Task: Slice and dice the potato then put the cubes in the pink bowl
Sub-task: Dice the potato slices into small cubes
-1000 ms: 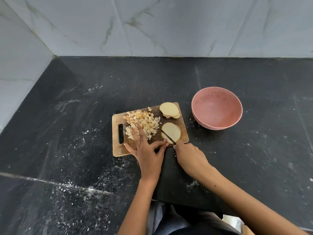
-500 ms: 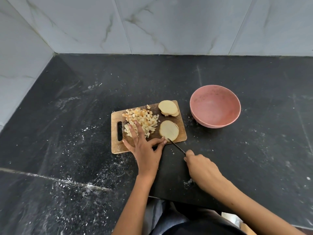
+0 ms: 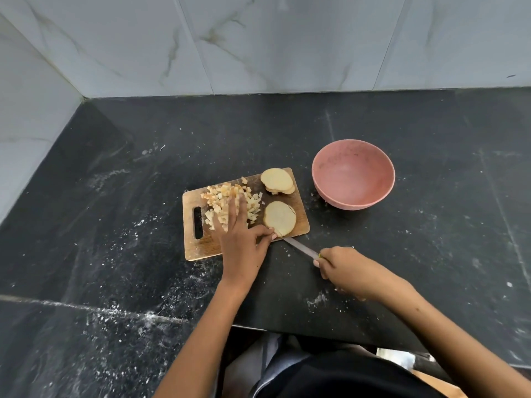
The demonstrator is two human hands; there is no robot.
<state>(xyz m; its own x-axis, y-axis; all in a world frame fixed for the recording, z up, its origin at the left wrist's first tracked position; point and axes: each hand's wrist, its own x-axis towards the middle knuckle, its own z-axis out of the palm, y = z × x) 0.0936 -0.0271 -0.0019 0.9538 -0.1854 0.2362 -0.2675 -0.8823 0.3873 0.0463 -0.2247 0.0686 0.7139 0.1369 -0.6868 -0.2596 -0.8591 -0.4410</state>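
Observation:
A small wooden cutting board (image 3: pixel 201 248) lies on the black counter. A heap of potato cubes (image 3: pixel 224 196) covers its left half. A round potato slice (image 3: pixel 280 218) lies flat at the board's near right, and a short stack of slices (image 3: pixel 277 180) sits at its far right corner. My left hand (image 3: pixel 241 239) rests flat on the board, fingers spread over the cubes, thumb touching the near slice. My right hand (image 3: pixel 349 272) grips a knife (image 3: pixel 300 247) whose blade tip lies at the board's near edge. The pink bowl (image 3: pixel 353 175) stands to the right, with nothing in it.
The black stone counter (image 3: pixel 115 254) is dusted with white specks. Marble-tiled walls (image 3: pixel 258 44) close the back and left. The counter's near edge runs just in front of my body, at the bottom of the view.
My right hand has drawn the knife back off the near slice toward me and to the right. My left hand has stayed on the board.

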